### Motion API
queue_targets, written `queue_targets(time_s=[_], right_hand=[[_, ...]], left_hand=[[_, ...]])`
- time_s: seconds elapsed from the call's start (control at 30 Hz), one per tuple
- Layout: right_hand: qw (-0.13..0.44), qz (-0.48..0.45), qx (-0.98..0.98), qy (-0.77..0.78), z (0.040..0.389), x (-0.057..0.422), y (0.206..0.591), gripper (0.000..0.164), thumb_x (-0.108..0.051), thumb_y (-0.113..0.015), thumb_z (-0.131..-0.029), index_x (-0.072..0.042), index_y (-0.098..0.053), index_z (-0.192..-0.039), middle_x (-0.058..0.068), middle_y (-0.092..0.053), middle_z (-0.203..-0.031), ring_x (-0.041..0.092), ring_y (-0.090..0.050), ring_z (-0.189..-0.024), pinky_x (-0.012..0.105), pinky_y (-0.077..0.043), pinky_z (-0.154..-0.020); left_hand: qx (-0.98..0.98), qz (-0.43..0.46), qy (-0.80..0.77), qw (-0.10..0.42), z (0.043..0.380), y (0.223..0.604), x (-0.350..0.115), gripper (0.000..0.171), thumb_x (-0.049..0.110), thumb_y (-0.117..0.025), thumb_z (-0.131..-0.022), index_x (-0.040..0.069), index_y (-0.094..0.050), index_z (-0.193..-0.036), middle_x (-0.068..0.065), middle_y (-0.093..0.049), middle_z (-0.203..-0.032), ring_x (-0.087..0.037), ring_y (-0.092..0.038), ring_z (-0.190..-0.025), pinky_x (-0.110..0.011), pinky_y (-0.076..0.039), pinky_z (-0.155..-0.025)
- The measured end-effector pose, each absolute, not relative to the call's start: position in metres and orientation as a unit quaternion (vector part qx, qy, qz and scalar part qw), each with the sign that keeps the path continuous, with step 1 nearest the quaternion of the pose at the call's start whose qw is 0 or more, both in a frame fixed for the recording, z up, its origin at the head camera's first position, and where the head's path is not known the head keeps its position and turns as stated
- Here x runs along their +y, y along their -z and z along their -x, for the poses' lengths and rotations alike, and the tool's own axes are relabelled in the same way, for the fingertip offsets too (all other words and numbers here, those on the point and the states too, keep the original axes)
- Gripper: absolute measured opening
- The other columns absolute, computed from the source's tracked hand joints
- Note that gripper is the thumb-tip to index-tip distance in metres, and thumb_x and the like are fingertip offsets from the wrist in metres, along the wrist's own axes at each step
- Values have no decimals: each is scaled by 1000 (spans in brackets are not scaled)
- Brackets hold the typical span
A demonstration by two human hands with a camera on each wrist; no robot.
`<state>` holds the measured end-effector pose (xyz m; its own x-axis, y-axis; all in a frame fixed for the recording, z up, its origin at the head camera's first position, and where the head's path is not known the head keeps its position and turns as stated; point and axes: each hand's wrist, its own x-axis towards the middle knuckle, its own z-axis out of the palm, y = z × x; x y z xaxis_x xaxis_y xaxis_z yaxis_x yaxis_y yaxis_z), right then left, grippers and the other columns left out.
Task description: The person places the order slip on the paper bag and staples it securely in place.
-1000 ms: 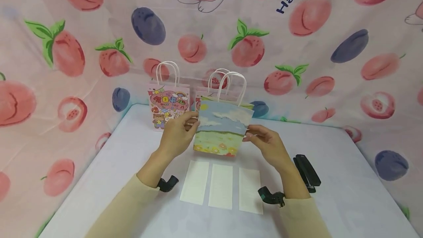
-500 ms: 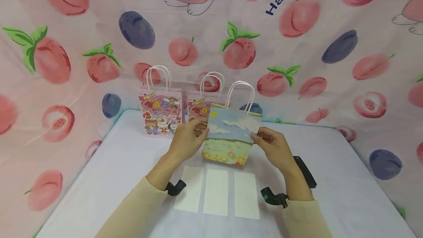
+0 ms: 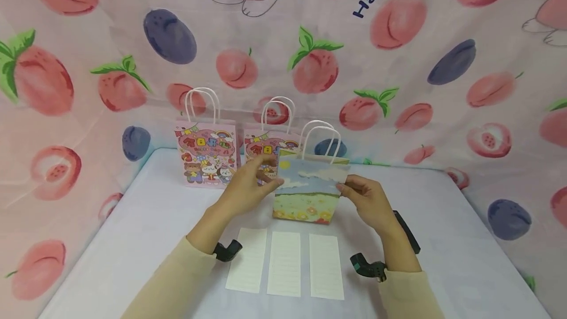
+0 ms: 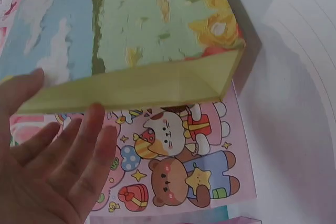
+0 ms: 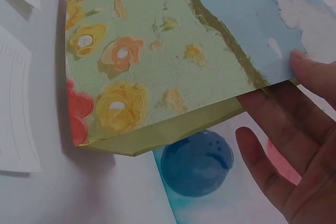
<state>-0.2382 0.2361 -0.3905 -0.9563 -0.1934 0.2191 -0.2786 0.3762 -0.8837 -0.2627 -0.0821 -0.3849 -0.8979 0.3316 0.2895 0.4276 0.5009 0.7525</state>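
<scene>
A paper gift bag (image 3: 308, 186) with a sky and flower-meadow print and white twisted handles stands nearly upright mid-table. My left hand (image 3: 250, 183) holds its left side, thumb on the front and fingers spread behind the side fold. In the left wrist view the bag's yellow-green side panel (image 4: 157, 85) lies between thumb and fingertips. My right hand (image 3: 365, 201) pinches the opposite edge, thumb in front; its other fingers (image 5: 294, 129) reach behind. Close behind are two pink cartoon gift bags (image 3: 207, 156), the right one partly hidden by the meadow bag.
Three white lined paper slips (image 3: 284, 264) lie in a row in front of the bag. A black stapler (image 3: 407, 233) is partly hidden behind my right forearm. A fruit-print cloth (image 3: 261, 28) hangs behind the white table (image 3: 443, 270).
The meadow bag has come down from a tilted, raised pose to a more upright one. My right hand has closed in on its right edge. The head view has shifted.
</scene>
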Motion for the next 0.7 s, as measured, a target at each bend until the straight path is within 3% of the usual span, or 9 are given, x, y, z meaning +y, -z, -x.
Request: queue_targets(time_s=[0.2,0.43,0.7], right_hand=[[26,-127,-840,-527,239,240,392,23,-22,-66,-103,-5,-74,-116,13,-77,-105,13,-70,-96,25,-54,-92],[6,-125,-851,-510,243,241,393,24,-24,-66,-103,-5,-72,-117,11,-75,-109,13,-71,-98,25,-54,-92],[-77,-119,-899,-414,241,254,393,31,-24,-73,-98,-5,-69,-122,10,-76,-109,22,-72,-99,35,-54,-88]], left_hand=[[-869,232,436,-7,268,391,-86,56,43,-67,-101,22,-52,-150,0,-65,-141,-21,-72,-112,-49,-58,-95],[-869,224,442,3,274,397,-86,42,40,-68,-101,18,-65,-137,-1,-73,-126,-23,-72,-111,-47,-59,-94],[-867,205,453,11,273,397,-83,43,38,-68,-101,16,-65,-138,-4,-74,-123,-24,-72,-109,-47,-59,-94]])
